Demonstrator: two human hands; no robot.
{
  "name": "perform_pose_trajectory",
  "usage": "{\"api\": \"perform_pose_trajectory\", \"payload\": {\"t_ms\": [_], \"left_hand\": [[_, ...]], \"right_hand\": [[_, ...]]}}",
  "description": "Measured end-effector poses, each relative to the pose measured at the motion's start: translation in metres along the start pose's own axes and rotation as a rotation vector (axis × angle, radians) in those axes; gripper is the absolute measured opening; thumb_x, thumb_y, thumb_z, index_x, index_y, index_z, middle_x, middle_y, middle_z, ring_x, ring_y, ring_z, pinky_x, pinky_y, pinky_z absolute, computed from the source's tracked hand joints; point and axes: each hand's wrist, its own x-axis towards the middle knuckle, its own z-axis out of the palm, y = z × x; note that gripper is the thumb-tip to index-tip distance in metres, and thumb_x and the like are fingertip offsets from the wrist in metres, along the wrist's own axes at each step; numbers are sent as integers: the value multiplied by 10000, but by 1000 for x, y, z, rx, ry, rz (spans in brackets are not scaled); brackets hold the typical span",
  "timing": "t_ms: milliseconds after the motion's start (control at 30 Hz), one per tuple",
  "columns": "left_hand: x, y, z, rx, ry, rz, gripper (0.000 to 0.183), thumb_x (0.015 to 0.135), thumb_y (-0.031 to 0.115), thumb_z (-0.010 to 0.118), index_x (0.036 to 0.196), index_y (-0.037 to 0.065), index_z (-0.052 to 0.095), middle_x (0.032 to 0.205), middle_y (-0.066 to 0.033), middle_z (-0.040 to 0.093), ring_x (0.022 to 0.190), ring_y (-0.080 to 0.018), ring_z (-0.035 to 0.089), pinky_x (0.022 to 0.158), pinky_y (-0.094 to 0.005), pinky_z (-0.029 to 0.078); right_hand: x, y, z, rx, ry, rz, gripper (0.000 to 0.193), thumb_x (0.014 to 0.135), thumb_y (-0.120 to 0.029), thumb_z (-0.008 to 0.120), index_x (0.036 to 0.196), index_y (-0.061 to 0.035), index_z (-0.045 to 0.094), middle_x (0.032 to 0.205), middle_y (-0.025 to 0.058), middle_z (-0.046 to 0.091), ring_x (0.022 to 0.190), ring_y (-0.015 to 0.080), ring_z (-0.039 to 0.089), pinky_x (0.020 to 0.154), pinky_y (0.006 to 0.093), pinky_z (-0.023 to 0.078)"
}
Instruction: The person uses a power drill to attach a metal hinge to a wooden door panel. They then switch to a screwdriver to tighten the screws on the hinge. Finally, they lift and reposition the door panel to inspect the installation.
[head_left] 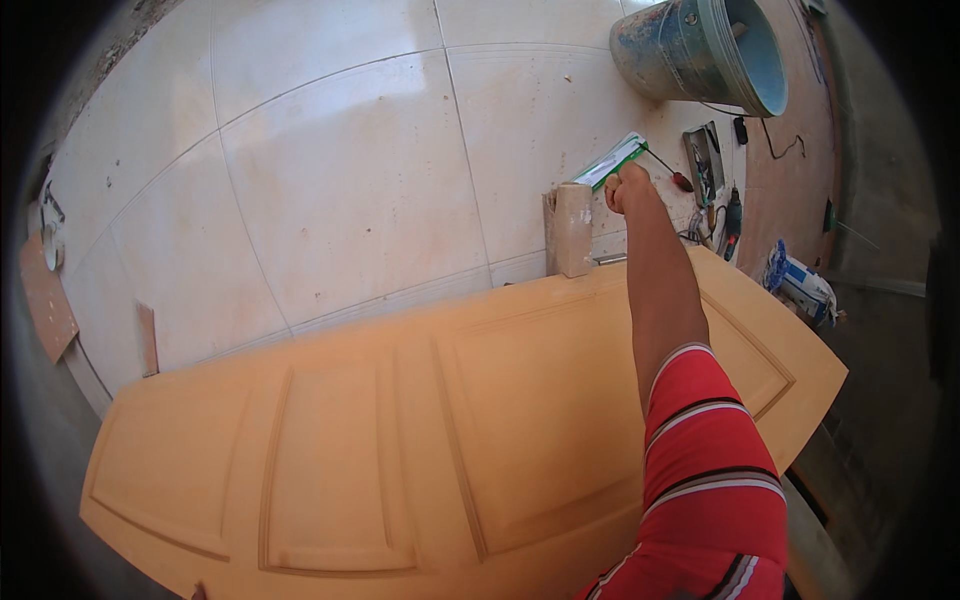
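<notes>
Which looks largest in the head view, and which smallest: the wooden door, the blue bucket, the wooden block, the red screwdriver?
1. Wooden door, by far the largest.
2. Blue bucket, though it lies farther from the camera.
3. Wooden block.
4. Red screwdriver, thin and the smallest.

Short red sleeve, white and dark stripes

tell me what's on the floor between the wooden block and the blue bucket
In the head view, the right hand holding a green and white box sits between the wooden block and the blue bucket; the rest is bare tile floor.
</notes>
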Motion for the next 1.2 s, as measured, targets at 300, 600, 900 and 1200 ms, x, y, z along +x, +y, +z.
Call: {"api": "perform_pose_trajectory", "payload": {"t_ms": [300, 600, 900, 1200], "left_hand": [[-11, 26, 9, -165, -78, -55, 675, 993, 374, 433, 1483, -89, 407, 1394, -269, 552, 1289, -387, 595, 974, -502, 563], [9, 12, -12, -384, 83, 230, 628, 889, 90, 612, 1443, -88, 377, 1362, -223, 548, 1219, -322, 594, 1035, -403, 499], [18, -21, -35, -335, 34, 82, 701, 959, 212, 692, 1459, -63, 286, 1485, -243, 437, 1368, -344, 471, 1149, -407, 390], [55, 35, -70, -652, -596, -400, 782, 962, 532, 720, 1533, 68, 457, 1518, -159, 513, 1384, -360, 517, 1112, -564, 464]], "right_hand": [[-149, 54, -25, -915, -413, -624, 443, 1034, -430, 571, 1107, 1, 643, 875, 138, 647, 735, 256, 671, 633, 413, 559], [-554, 133, -142, -1568, -1242, -1171, 885, 841, -592, 816, 1468, -16, 577, 1360, 242, 652, 1232, 395, 638, 1077, 450, 507], [-635, 276, -192, -1901, -705, -1336, 953, 739, -189, 855, 1586, -149, 421, 1537, 202, 513, 1381, 444, 503, 1103, 593, 444], [-612, 253, -179, -1752, -851, -1315, 845, 727, -180, 772, 1528, -110, 512, 1304, 239, 647, 1201, 428, 639, 994, 505, 539]]}}
